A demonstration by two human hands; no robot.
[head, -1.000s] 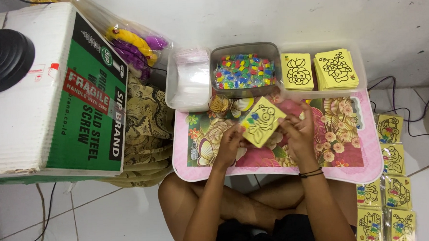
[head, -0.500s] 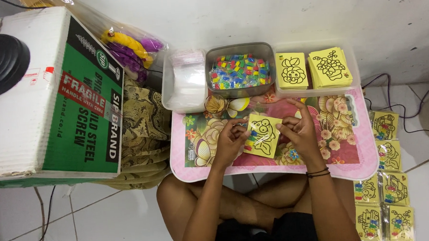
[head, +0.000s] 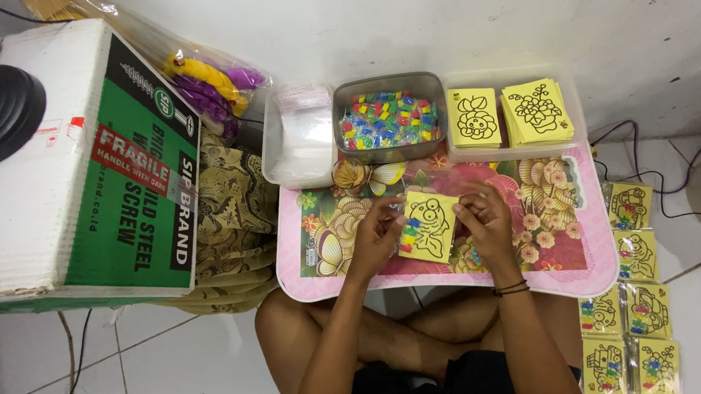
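Yellow card [head: 429,226] with a black-line animal drawing lies on the flowered bench [head: 598,265], pinched between both hands: left hand [head: 377,237] closes its grip on the card's left edge, where small coloured pieces sit, and right hand [head: 484,224] closes its grip on the right edge. It looks thin, light and bendable, likely easy to crease, so the opposite edges seem the safest hold. Right of the card, beside the bench, finished bagged cards [head: 628,206] lie on the floor. Beyond the card stand a metal tray of coloured pieces [head: 389,118], clear bags [head: 303,130] and stacked yellow cards [head: 536,110].
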